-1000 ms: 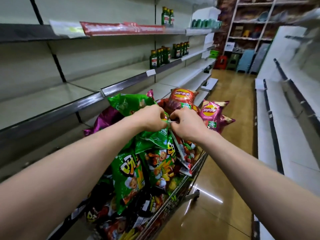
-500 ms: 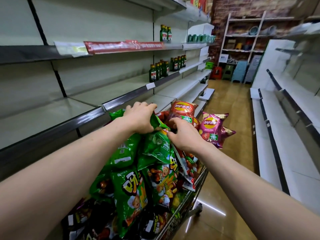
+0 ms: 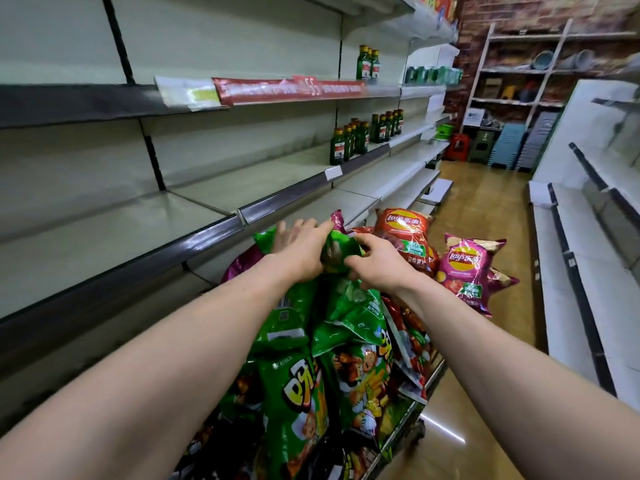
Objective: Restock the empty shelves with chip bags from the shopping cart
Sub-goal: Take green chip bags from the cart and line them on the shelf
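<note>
Clearly the green chip bag (image 3: 341, 252) sits atop the heaped shopping cart (image 3: 415, 410), its crinkled top gripped by the left hand (image 3: 301, 252) and pinched by the right hand (image 3: 375, 268). Best lift straight up, then swing it left of the hands onto the bare shelf (image 3: 121, 251).

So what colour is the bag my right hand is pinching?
Green chip bag, clearest in the head view.

Cart (image 3: 415, 405) stands in the aisle (image 3: 479, 209), bags (image 3: 301, 403) heaped in it. Shelves (image 3: 114, 237) run along its left; more shelving (image 3: 568, 271) well apart on the right. Both hands on the top bag (image 3: 337, 252): left hand (image 3: 298, 249) left, right hand (image 3: 377, 266) right. Bottles (image 3: 346, 143) on left shelves, farther ahead. Stools (image 3: 509, 143) at aisle's end.
</note>
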